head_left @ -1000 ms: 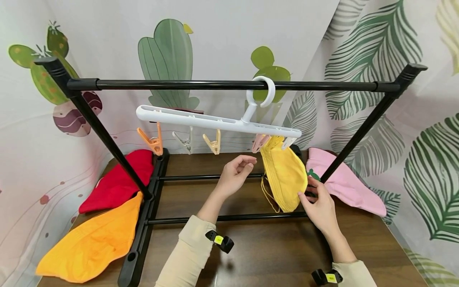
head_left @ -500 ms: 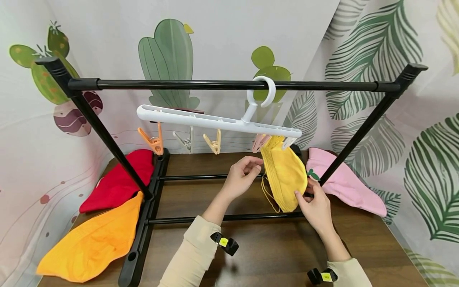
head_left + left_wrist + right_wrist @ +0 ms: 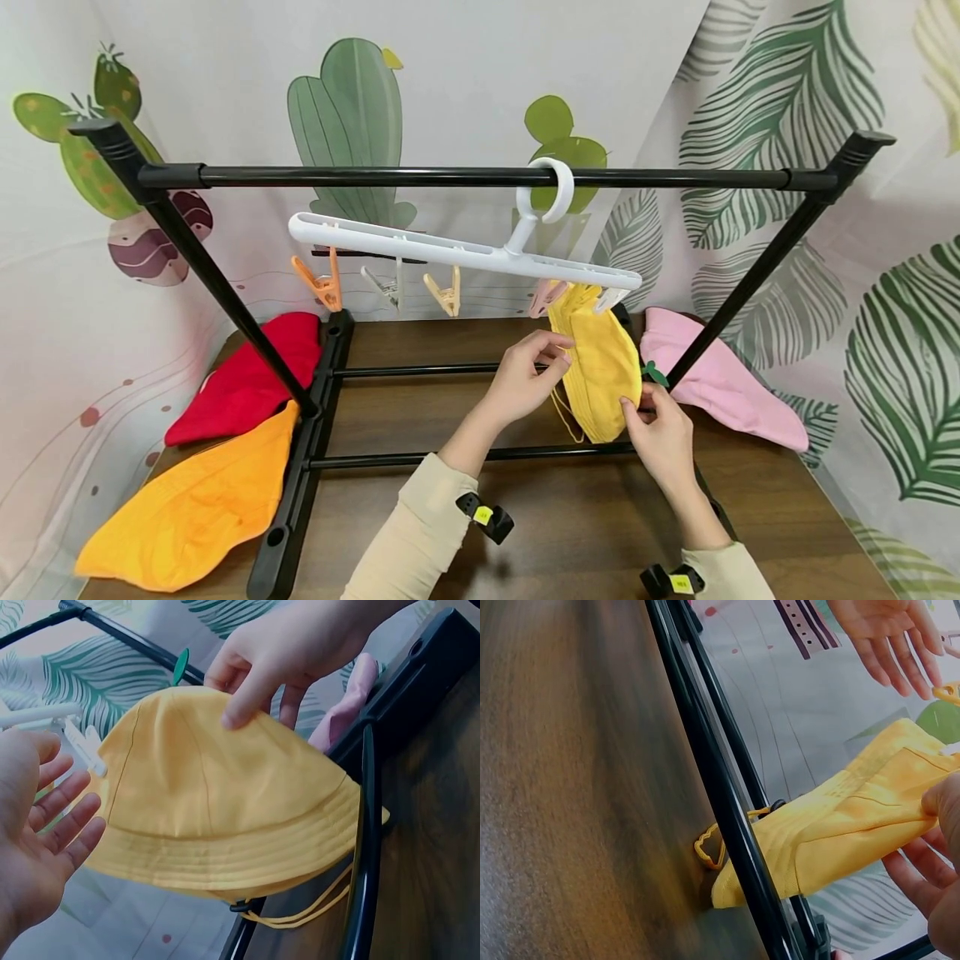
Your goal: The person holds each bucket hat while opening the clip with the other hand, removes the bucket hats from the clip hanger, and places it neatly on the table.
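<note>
A yellow bucket hat [image 3: 596,367] with a green leaf tab and a thin chin cord hangs from the white hanger [image 3: 465,252]. Pink and white clothespins [image 3: 611,300] grip its upper edge. My right hand [image 3: 663,433] pinches the crown, thumb on the near side and fingers behind, as the left wrist view shows. Beside the brim is my left hand [image 3: 528,375], fingers loosely bent and apart; in the left wrist view this left hand [image 3: 45,825] holds nothing. The right wrist view shows the hat [image 3: 855,825] side-on under my right thumb.
A black rack [image 3: 450,177] carries the hanger on its top bar. Orange, grey and cream clothespins [image 3: 446,292] dangle at the hanger's left. Red [image 3: 255,375] and orange [image 3: 195,500] hats lie left on the wooden table [image 3: 570,525], a pink hat [image 3: 720,379] right.
My left hand has moved right, up to the yellow hat's brim. My right hand has shifted slightly left and now pinches the crown. The hanger's right end has swung a little to the right.
</note>
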{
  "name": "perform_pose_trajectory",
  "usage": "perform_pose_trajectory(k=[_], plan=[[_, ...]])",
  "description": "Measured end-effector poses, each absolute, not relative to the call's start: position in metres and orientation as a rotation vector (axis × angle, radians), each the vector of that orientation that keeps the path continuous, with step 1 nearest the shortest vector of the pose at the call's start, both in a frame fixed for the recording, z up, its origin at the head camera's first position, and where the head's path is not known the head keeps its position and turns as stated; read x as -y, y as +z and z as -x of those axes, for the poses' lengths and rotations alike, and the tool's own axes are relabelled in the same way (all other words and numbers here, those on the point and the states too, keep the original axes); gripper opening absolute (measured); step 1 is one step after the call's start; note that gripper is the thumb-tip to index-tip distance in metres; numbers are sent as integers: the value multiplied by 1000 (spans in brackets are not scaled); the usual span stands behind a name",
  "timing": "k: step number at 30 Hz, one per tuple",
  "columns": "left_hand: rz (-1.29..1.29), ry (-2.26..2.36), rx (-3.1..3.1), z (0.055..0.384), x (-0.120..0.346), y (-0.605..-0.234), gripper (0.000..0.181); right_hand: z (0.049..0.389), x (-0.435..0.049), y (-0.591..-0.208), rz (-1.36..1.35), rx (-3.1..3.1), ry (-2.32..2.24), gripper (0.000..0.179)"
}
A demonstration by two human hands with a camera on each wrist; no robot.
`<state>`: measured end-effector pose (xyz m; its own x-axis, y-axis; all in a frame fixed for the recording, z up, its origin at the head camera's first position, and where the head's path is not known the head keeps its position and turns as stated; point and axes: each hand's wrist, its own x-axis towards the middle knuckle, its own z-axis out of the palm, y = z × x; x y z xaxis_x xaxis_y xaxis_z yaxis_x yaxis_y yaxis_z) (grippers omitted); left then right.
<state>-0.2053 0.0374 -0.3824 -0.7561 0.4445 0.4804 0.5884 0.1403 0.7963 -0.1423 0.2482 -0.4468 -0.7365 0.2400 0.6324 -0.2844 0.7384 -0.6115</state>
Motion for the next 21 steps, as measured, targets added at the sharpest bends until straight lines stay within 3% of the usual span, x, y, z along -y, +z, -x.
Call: perform_pose_trajectory(k=[21], plan=[[1178,-1498,2162,191,-61,-357,22,131,-239,-428,-39,2094,854,9]])
